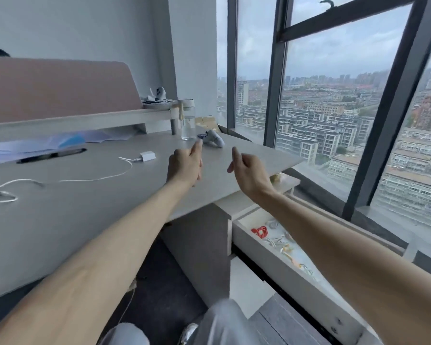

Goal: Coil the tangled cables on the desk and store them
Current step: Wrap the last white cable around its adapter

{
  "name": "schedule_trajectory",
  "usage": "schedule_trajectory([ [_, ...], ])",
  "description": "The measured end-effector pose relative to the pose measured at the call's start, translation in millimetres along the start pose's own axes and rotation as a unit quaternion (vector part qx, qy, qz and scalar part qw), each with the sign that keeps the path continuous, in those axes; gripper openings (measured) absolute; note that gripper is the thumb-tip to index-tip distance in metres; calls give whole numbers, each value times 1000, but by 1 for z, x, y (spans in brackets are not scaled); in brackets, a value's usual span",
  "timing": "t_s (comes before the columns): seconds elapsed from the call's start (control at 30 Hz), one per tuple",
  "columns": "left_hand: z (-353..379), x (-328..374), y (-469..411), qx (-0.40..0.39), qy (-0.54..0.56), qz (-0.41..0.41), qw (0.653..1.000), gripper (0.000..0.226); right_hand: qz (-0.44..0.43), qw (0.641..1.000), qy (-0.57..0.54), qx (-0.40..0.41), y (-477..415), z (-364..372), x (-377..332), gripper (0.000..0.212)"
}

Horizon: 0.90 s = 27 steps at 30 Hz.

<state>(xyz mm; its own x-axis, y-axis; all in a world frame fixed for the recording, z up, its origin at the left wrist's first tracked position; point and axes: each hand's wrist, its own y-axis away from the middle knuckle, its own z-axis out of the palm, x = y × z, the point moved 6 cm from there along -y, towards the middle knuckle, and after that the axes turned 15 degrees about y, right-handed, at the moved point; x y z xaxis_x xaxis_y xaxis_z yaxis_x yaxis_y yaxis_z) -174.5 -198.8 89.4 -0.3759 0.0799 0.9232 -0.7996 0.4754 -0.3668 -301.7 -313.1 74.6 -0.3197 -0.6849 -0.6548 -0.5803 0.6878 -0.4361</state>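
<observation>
My left hand (184, 165) hangs over the desk (90, 215), fingers loosely curled with the forefinger stretched forward, holding nothing. My right hand (246, 170) is just beside it at three o'clock, over the desk's right edge. Its fingers are slack and half curled with the thumb raised, and it too is empty.

The desk is a smooth, matte grey slab. The cable (97, 179) lies on it, thin, white and uncoiled. It runs in a long, shallow curve from the nine o'clock edge, where it loops loosely, to a small white block of a charger (147, 155) at ten o'clock from my left hand.

At twelve o'clock from that hand stand a clear, cylindrical bottle (188, 127) and a white, rounded controller (214, 140), close together. Far off at nine o'clock lie pale papers (35, 145) and a black pen (51, 154).

Below my right forearm, at five o'clock, a white, straight-walled drawer (271, 262) stands open. Inside it lies a red coil (259, 231) at the far end, with several pale cords (276, 241) bunched beside it; the rest is hidden under my arm.
</observation>
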Motion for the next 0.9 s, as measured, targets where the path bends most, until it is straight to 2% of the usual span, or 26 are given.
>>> schedule_trajectory([
  [0.17,-93,-25,-11,65,-67,-52,994,70,-62,997,-33,-34,-14,69,-65,57],
  [0.23,-131,-41,-18,86,-106,-59,989,63,-76,994,-23,-74,-22,107,-88,54],
  [0.3,-157,-57,-25,83,-139,-58,985,39,-98,988,26,-116,-31,146,-101,48],
  [0.37,-176,-77,-33,84,-155,-68,982,25,-120,976,91,-157,-37,186,-108,37],
  [0.47,-194,-106,-53,113,-145,-80,980,23,-158,945,189,-217,-48,237,-113,32],
  [0.57,-193,-119,-85,128,-160,-56,977,26,-216,913,233,-257,-64,266,-120,51],
  [0.67,-180,-129,-116,114,-182,-67,974,37,-216,916,224,-253,-88,281,-121,61],
  [0.77,-172,-143,-138,113,-143,-92,979,23,-213,923,226,-228,-106,292,-120,59],
  [0.83,-175,-148,-147,147,-112,-90,979,15,-194,920,265,-214,-122,300,-116,62],
  [0.9,-182,-151,-147,176,-43,-80,980,27,-176,917,292,-206,-134,307,-113,61],
])
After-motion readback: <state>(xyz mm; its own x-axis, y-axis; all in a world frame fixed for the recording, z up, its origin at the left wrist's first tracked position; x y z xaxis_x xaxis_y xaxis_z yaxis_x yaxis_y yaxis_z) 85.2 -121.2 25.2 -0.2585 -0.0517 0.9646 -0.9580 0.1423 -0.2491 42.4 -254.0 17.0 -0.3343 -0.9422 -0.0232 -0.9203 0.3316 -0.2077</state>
